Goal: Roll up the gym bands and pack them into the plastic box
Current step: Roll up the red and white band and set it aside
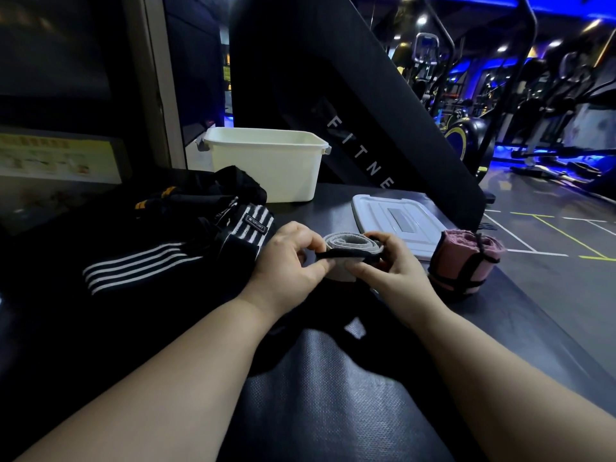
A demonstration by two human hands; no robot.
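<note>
A rolled grey gym band point(350, 243) with a black strap across it sits between both hands above the dark mat. My left hand point(290, 261) pinches its left end and the black strap. Gripping the right end is my right hand point(393, 265). A rolled pink band point(463, 261), bound with a black strap, stands on the mat just right of my right hand. The white plastic box point(266, 161) stands open further back, its inside hidden from here. Black bands with white stripes point(173, 255) lie in a heap to the left.
The box's pale lid point(400, 225) lies flat behind the hands, to the right of the box. A black fitness machine point(333, 95) rises right behind the box. The mat's right edge drops to the gym floor point(550, 248). More exercise machines stand far right.
</note>
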